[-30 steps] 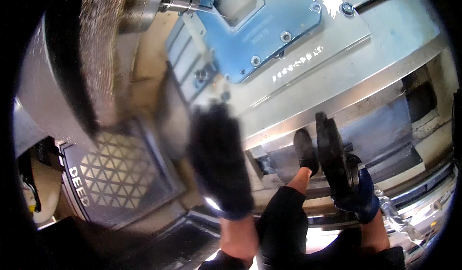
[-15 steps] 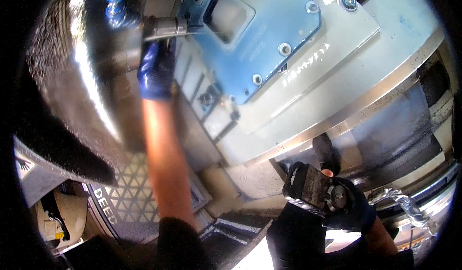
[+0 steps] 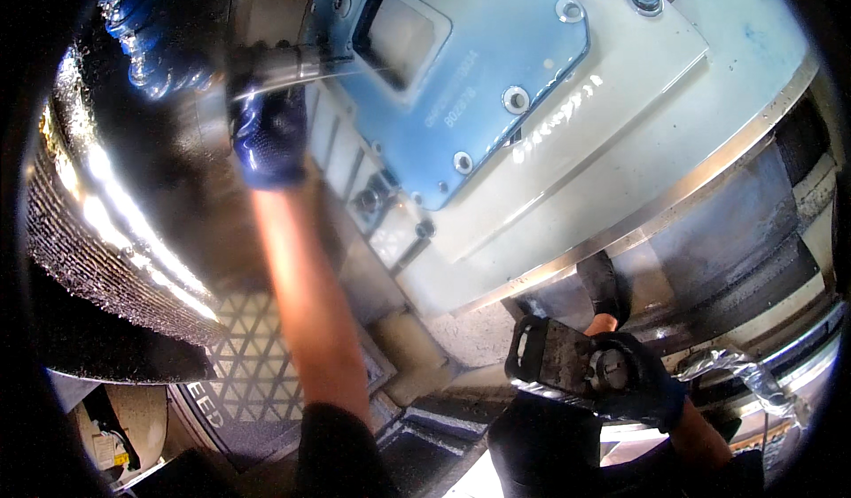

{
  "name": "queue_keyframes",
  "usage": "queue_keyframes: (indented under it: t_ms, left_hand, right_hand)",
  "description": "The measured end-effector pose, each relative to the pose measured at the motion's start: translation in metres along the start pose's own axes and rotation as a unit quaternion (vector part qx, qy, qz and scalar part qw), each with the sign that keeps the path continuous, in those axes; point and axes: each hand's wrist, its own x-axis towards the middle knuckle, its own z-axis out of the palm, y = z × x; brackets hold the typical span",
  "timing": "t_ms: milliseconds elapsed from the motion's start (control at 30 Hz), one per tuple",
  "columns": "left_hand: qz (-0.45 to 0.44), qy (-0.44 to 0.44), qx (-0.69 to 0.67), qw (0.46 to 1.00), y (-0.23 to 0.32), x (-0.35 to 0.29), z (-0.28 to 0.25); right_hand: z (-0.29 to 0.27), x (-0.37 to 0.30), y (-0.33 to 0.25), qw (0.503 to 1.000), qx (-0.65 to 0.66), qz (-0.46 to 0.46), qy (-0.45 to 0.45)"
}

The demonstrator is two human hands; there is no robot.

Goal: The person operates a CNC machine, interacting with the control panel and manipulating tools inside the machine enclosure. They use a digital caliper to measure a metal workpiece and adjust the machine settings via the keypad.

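Note:
My left hand [image 3: 271,139], in a blue glove, is raised at the left edge of a blue metal plate [image 3: 483,81] with a square opening. Its fingers are closed just below a cylindrical metal tool [image 3: 288,62]. A thin shiny strip [image 3: 275,86] crosses above the knuckles; whether the fingers grip it is hidden. Low on the right, my right hand [image 3: 651,383], dark-gloved, is wrapped round a worn handheld control pendant [image 3: 558,356] with a round dial [image 3: 612,369]. Behind the pendant is a dark shape with a skin-coloured patch [image 3: 602,323], which I cannot identify.
The blue plate lies on a pale bolted base [image 3: 567,179] with a curved metal rim [image 3: 674,210]. A big shiny ribbed cylinder [image 3: 124,232] curves along the left, below blue segmented hoses [image 3: 146,50]. A foil-wrapped hose [image 3: 753,383] runs at the lower right; a patterned mat [image 3: 257,365] lies below.
The whole view has shifted a little, with the plate and hoses appearing further left. My left hand stays by the tool, and more of the thin strip shows. The pendant sits slightly lower and further left.

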Motion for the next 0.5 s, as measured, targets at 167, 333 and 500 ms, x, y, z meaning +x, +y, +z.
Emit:
queue_keyframes:
  t_ms: [167,333,500]
  left_hand:
    - [-0.063,0.053,-0.171,0.982,0.0,-0.001,0.003]
    - [-0.091,0.033,-0.291,0.952,0.01,-0.008,0.02]
    - [-0.125,-0.004,-0.288,0.95,0.011,-0.006,0.006]
  right_hand:
    - [0.0,0.01,-0.014,0.994,-0.104,-0.023,-0.019]
    - [-0.007,0.015,-0.008,0.978,-0.185,-0.045,-0.081]
    - [-0.01,0.014,-0.006,0.956,-0.253,-0.132,-0.063]
